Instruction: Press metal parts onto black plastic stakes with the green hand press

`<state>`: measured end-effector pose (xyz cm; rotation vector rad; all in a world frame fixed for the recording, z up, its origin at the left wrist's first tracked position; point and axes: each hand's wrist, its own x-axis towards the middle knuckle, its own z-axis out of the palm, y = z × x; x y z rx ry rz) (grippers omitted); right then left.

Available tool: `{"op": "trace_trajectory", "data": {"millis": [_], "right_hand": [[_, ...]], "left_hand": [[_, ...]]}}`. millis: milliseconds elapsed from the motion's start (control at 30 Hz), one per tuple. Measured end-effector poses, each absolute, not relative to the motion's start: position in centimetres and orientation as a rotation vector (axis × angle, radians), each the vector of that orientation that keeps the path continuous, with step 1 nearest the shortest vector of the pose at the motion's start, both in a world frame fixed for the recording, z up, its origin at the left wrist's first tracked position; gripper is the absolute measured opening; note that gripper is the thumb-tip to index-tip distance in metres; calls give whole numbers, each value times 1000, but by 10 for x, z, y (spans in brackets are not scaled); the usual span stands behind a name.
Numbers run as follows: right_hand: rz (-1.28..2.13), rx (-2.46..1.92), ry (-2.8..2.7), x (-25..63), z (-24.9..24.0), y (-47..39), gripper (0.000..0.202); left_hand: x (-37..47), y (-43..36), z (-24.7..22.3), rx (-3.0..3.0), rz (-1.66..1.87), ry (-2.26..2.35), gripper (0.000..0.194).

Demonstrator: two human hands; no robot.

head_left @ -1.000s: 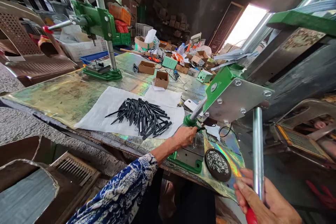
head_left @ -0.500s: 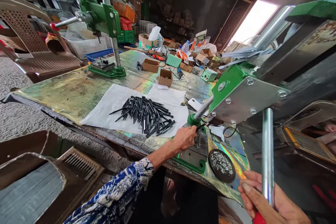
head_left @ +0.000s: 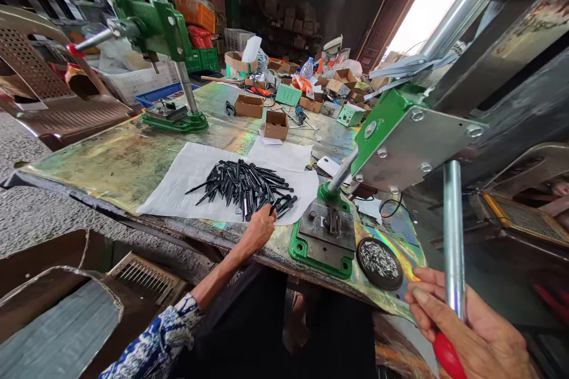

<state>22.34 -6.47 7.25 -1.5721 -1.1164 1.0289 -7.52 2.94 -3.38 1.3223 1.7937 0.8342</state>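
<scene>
A green metal hand press with a red-knobbed lever [head_left: 164,26] is standing on the far left part of the stained, iridescent surface [head_left: 120,157]. To its right, nearer the front edge, a flat white sheet [head_left: 166,189] is carrying a heaped pile of slender black plastic pieces [head_left: 240,183]. The left hand [head_left: 260,228], reaching in from a blue-and-white patterned sleeve [head_left: 157,337], is closing its fingers at the pile's near right edge, around the end of a black piece; whether that piece is clear of the others cannot be told. Behind the pile, small open brown cardboard boxes [head_left: 249,106] are resting beside a pale green ventilated box [head_left: 288,95]. Right of the sheet, the green-and-silver base of a second press [head_left: 326,240] is sitting at the front edge, with a small dark metal fixture [head_left: 333,222] on its plate. A round dark dish [head_left: 380,263] of small silvery metal parts is lying just beside the base. At far right, the right hand [head_left: 462,320] is curling loosely around a shiny metal lever [head_left: 453,237] near its red grip [head_left: 448,355], the thumb and fingers not fully closed.
</scene>
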Motion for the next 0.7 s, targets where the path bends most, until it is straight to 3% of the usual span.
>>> {"op": "trace_trajectory", "data": {"millis": [200, 367, 533, 700], "right_hand": [[1072, -1602, -1101, 225, 77, -69, 55], [1151, -1626, -949, 222, 97, -76, 60], [1217, -1574, -788, 226, 109, -78, 57], [1382, -1559, -822, 237, 114, -69, 52]], "left_hand": [[-63, 51, -49, 1606, 650, 1995, 12], [-55, 52, -62, 1846, 352, 2109, 28], [-58, 55, -62, 1860, 206, 2110, 31], [-65, 58, -58, 1868, 243, 2061, 26]]}}
